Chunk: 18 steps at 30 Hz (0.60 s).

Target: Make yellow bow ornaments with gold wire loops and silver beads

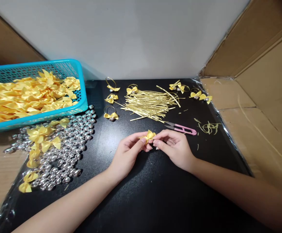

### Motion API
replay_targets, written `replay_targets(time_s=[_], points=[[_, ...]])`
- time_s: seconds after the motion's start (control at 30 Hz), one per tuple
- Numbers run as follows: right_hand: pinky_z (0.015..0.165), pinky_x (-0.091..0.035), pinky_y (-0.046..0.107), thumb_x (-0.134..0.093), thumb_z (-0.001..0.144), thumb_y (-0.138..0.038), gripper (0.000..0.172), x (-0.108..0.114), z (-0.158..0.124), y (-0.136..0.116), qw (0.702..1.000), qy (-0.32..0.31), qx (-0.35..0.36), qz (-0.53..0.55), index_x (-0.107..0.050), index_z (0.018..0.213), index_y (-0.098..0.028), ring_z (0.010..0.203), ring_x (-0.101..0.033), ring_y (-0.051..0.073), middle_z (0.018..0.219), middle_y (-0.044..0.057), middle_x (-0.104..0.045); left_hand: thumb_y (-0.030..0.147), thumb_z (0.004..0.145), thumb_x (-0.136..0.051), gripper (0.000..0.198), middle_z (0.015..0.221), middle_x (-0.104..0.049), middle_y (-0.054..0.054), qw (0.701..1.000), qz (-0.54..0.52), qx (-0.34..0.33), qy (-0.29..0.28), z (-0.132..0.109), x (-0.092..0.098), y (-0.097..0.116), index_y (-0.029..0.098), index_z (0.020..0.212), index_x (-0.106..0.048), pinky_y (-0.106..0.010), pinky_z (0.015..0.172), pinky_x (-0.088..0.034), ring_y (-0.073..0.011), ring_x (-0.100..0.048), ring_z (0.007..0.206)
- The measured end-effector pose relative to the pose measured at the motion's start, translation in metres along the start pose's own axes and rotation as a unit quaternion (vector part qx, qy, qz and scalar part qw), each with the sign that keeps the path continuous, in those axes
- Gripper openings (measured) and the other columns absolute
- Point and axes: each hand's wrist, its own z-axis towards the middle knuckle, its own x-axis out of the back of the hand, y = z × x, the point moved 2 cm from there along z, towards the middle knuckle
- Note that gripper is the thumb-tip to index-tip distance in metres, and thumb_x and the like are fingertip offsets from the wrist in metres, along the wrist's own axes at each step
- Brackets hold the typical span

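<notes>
Both my hands meet over the middle of the black table (143, 194), pinching one small yellow ribbon bow (149, 136) between their fingertips. My left hand (127, 153) grips the bow from the left, fingers closed. My right hand (173, 145) holds it from the right, fingers curled. Whether a bead or wire is in the fingers is hidden. Just behind the hands lies a loose pile of gold wire ties (149, 104). Pink thread snips (182, 128) lie beside my right hand.
A blue basket (81, 89) full of yellow bows stands at the back left. Silver beads (65, 152) with loose bows spread in front of it. Several finished bows with gold loops (111, 115) lie along the back. Wire offcuts (209, 127) and cardboard walls (259, 106) are on the right.
</notes>
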Motion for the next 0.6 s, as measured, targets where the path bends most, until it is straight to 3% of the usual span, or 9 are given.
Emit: replay_targets(time_s=[0.13,0.37,0.6], points=[[0.070,-0.058,0.029,-0.065,0.084,-0.028,0.009,0.0001,-0.0032,-0.0004,0.999,-0.003,0.013,-0.043,-0.065,0.081,-0.019,0.070,-0.069,0.014,0.074,0.002,-0.072,0.032,0.082,-0.069,0.024,0.083,-0.074,-0.005,1.000,-0.016,0.004,0.003,-0.0005,-0.0013,0.0001,0.020,0.103,-0.074,-0.028,0.073,-0.052,-0.0143,-0.065,0.073],[0.071,-0.054,0.031,-0.064,0.082,-0.016,0.008,0.0046,-0.0032,-0.0018,0.980,0.038,0.107,-0.161,-0.069,0.081,-0.022,0.077,-0.067,0.016,0.080,0.003,-0.070,0.027,0.075,-0.078,0.029,0.089,-0.075,-0.004,1.000,0.015,-0.008,0.003,-0.0013,-0.0026,0.0021,0.022,0.103,-0.073,-0.028,0.074,-0.053,-0.0135,-0.065,0.071],[0.066,-0.052,0.029,-0.065,0.082,-0.014,0.009,0.0025,-0.0038,-0.0095,0.963,0.048,0.154,-0.215,-0.070,0.080,-0.022,0.071,-0.064,0.015,0.074,0.002,-0.069,0.030,0.080,-0.073,0.024,0.071,-0.072,-0.001,0.999,0.035,-0.015,0.004,-0.0027,-0.0047,0.0019,0.020,0.102,-0.072,-0.025,0.065,-0.053,-0.0128,-0.065,0.064]])
